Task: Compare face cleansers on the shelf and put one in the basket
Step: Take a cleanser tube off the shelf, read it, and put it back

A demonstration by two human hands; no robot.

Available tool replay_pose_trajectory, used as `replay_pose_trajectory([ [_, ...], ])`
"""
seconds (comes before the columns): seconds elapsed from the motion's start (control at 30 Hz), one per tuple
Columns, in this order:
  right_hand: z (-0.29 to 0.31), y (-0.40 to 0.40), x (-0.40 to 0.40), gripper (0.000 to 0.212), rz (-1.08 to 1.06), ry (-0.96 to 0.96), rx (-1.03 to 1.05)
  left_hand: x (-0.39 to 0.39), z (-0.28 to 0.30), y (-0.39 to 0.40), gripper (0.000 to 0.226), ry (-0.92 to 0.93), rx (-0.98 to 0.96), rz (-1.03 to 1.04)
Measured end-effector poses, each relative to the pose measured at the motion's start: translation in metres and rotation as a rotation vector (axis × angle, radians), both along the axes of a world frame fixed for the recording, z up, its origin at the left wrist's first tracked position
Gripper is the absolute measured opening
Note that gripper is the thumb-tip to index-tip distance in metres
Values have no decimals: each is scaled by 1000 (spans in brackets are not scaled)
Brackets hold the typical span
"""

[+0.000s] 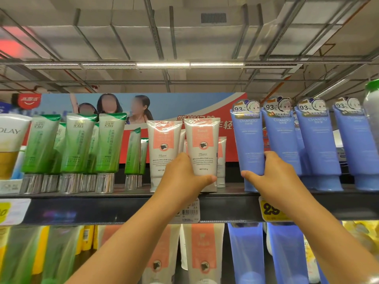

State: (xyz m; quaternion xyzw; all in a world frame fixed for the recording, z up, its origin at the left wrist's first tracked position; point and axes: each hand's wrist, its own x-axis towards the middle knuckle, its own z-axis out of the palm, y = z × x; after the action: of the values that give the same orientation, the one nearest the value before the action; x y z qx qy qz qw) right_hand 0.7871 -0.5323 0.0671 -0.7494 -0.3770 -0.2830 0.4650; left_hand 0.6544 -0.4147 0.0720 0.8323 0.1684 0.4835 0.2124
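1. Both of your hands are raised to the top shelf [123,210], each gripping a different cleanser tube near its lower end.
2. Your left hand [184,177] wraps the white-and-coral tube [202,148], thumb across the front just below the "NET 120 g" print and fingers curled behind its left edge; the tube stands cap-down on the shelf.
3. Your right hand [272,173] holds the blue CHANDO tube [249,144], thumb pointing left across its lower front and fingers curled round its right side; this tube also stands cap-down, at the left end of its row.
4. Just left of the tube you hold stands a second white-and-coral tube [162,148], with more of the same behind.
5. Three more blue tubes [316,144] line up to the right, each topped with a "93%" cartoon tag.
6. Farther left stands a row of green tubes with silver caps [75,144], and at the frame's left edge a white-and-gold OLAY tube [10,144].
7. A banner [164,107] with red and blue panels runs behind the products.
8. Price tags hang on the shelf edge: a barcode label [189,212] under your left wrist and a yellow tag [268,211] partly hidden by your right forearm.
9. Below, blurred coral, blue and green tubes fill the lower shelf [225,253].
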Motion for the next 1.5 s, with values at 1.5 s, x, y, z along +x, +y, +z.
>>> replay_pose_trajectory([
  [1.5,-231,-121,-98,45,822,701,254,-52,-267,-174,48,-514,-1194,-573],
])
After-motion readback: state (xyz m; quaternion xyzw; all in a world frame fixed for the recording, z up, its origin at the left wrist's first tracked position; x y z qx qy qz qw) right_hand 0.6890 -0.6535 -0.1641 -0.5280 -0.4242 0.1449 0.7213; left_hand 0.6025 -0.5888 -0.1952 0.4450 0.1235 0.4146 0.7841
